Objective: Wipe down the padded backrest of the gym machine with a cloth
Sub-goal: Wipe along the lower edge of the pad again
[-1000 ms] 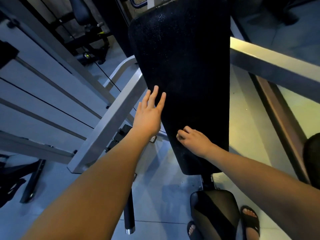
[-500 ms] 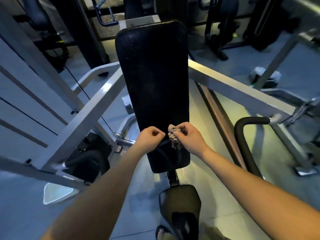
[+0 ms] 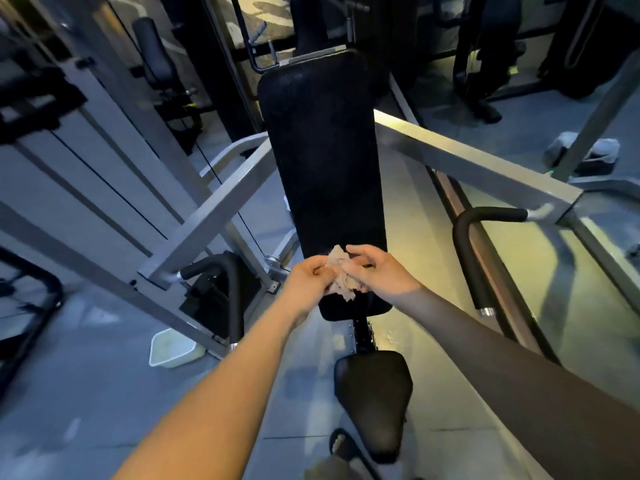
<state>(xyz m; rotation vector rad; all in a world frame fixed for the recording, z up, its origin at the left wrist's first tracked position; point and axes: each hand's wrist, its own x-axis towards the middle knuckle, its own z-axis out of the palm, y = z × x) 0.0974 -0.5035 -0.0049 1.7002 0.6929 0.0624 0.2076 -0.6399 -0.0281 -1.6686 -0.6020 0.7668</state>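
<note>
At the near end of the black backrest (image 3: 325, 174) we hold a small crumpled cloth (image 3: 341, 273). Our left hand (image 3: 310, 282) pinches its left side, and our right hand (image 3: 382, 271) pinches its right side. The seat (image 3: 374, 400) sits nearer. A white tub (image 3: 173, 349) lies on the floor to the left.

Both arms outstretched, left hand (image 3: 309, 278) and right hand (image 3: 375, 271) together — fingers curled, pinching
</note>
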